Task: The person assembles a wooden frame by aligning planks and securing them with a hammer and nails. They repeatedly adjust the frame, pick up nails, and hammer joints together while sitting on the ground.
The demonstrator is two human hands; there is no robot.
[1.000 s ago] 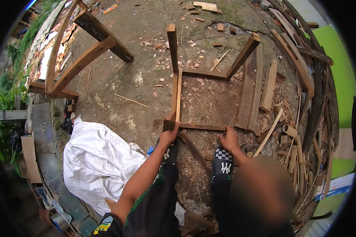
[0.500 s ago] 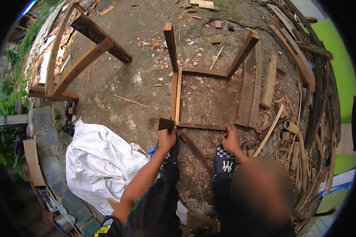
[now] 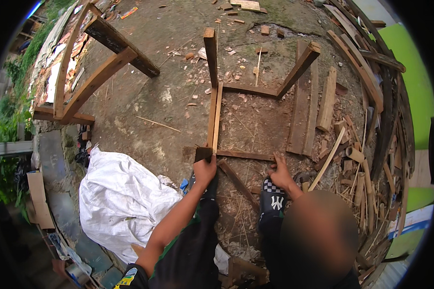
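A wooden frame (image 3: 246,155) of joined rails rests before me, with posts rising from its far corners. Its left side shows two strips of wood (image 3: 216,120) lying close together. My left hand (image 3: 205,171) is closed around a short dark wooden post (image 3: 203,153) at the near left corner. At the right end of the near rail is my right hand (image 3: 281,174), its fingertips at the wood and its thumb bent below. Part of that grip is hidden. A loose wooden strip (image 3: 238,184) slants on the ground between my feet.
A white sack (image 3: 125,202) lies to my left. Another wooden frame (image 3: 115,53) stands at the far left. Planks (image 3: 301,115) lie right of the frame, beside a heap of wood scraps and bamboo (image 3: 361,168). Brick pieces (image 3: 264,30) are scattered farther off.
The frame has tilted slightly, its far posts shifting a little right. My left hand has moved slightly nearer me with the post, and my right fingers have straightened a little.
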